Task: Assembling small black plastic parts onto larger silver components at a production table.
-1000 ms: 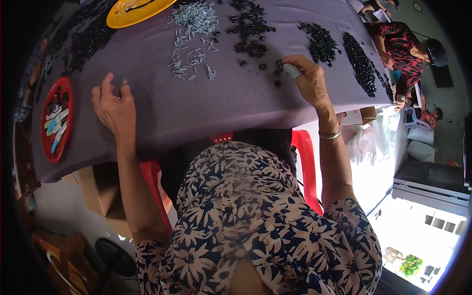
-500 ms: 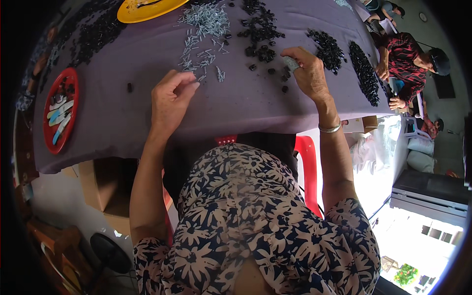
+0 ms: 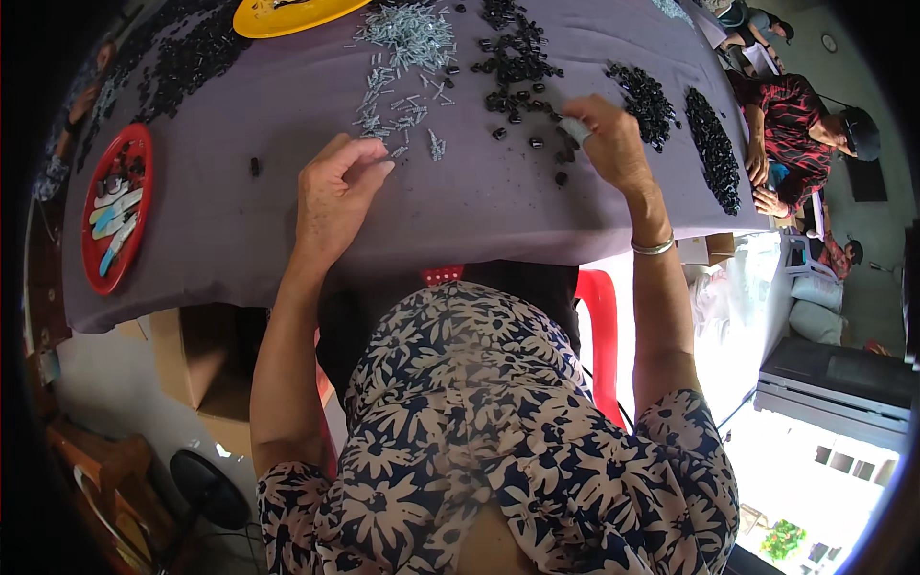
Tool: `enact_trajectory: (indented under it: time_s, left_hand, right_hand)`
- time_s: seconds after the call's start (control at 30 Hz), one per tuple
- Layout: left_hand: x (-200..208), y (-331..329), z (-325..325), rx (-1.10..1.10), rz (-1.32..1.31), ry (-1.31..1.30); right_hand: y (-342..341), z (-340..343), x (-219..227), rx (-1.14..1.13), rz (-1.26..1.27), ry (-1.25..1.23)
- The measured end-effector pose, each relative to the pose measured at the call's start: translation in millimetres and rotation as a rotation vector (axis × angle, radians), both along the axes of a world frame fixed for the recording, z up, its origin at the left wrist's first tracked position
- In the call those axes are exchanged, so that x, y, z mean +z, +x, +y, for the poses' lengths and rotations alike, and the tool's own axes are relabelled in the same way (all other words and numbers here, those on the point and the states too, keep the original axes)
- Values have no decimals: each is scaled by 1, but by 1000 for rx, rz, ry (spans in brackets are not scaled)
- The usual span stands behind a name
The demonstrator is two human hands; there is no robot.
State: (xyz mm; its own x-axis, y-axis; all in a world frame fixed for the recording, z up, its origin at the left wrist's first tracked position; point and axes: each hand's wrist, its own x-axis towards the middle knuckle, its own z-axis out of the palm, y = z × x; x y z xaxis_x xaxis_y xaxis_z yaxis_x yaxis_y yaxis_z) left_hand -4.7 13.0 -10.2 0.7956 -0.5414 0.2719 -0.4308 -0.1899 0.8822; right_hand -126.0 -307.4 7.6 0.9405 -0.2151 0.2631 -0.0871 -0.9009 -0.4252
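Note:
My left hand [image 3: 331,196] is closed in a pinch above the cloth, just below a pile of small grey peg-like pieces [image 3: 407,43]. Whatever lies between its fingertips is too small to make out. Loose grey pieces [image 3: 436,146] trail toward those fingers. On the other side, my right hand [image 3: 613,144] has its fingers curled beside a loose heap of small black pieces [image 3: 517,57]. Something pale grey [image 3: 575,129] shows at its fingers; I cannot tell whether it is held pieces or a finger covering. A few single black pieces [image 3: 537,143] lie near that hand.
Purple-grey cloth [image 3: 479,211] covers the table. More black heaps [image 3: 714,149] lie at the right and far left. A red tray [image 3: 88,244] with blue-and-white tools sits left; a yellow plate [image 3: 273,26] is at the back. A co-worker [image 3: 791,125] works at the right edge.
The view has shifted slightly. My right hand's fingers have curled more and come closer to the black pieces beside it. My left hand keeps its pinch in nearly the same place.

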Motion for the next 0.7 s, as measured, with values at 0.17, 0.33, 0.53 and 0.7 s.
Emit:
enact_trajectory:
  time_s: [0.17, 0.33, 0.53, 0.7]
  left_hand:
    - [-1, 0, -1, 8, -21, -17]
    - [0, 0, -3, -7, -23, -11]
    - [-2, 0, -2, -7, -30, -34]
    - [-1, 0, -2, -14, -27, -37]
  right_hand:
    - [16, 14, 8, 13, -189, 329]
    - [37, 31, 3, 52, -38, 123]
    - [41, 24, 0, 51, -1, 10]
    - [28, 20, 22, 8, 254, 105]
